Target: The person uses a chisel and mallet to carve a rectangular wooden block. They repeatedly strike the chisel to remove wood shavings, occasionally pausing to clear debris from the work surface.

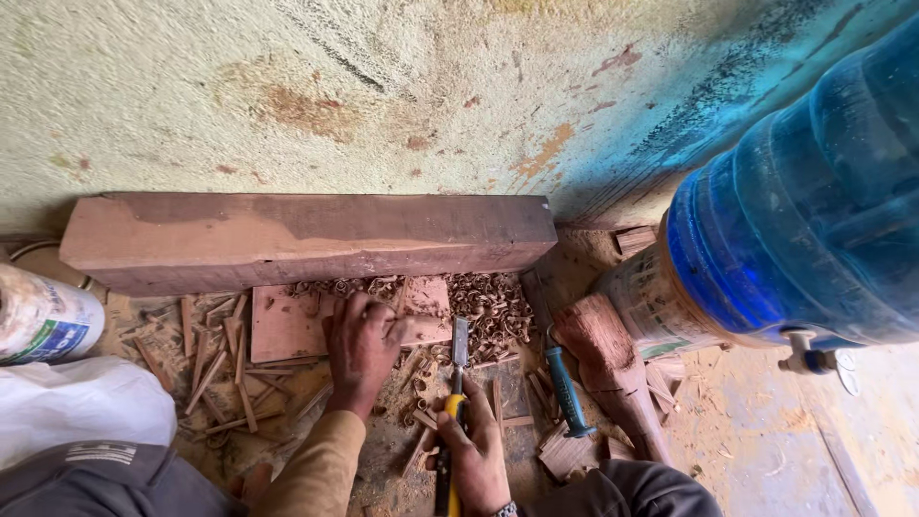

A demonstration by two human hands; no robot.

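Head view, looking down at a floor littered with wood shavings. The left hand presses flat, fingers spread, on a small reddish wooden board lying just in front of a thick timber beam against the wall. The right hand is closed around a yellow-handled chisel, blade pointing at the board's edge. A wooden mallet and a teal-handled tool lie to the right, beside a blue water jug.

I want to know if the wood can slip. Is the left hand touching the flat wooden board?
Touching. The head view shows the left hand pressed flat on the wooden board, fingers spread over its surface.
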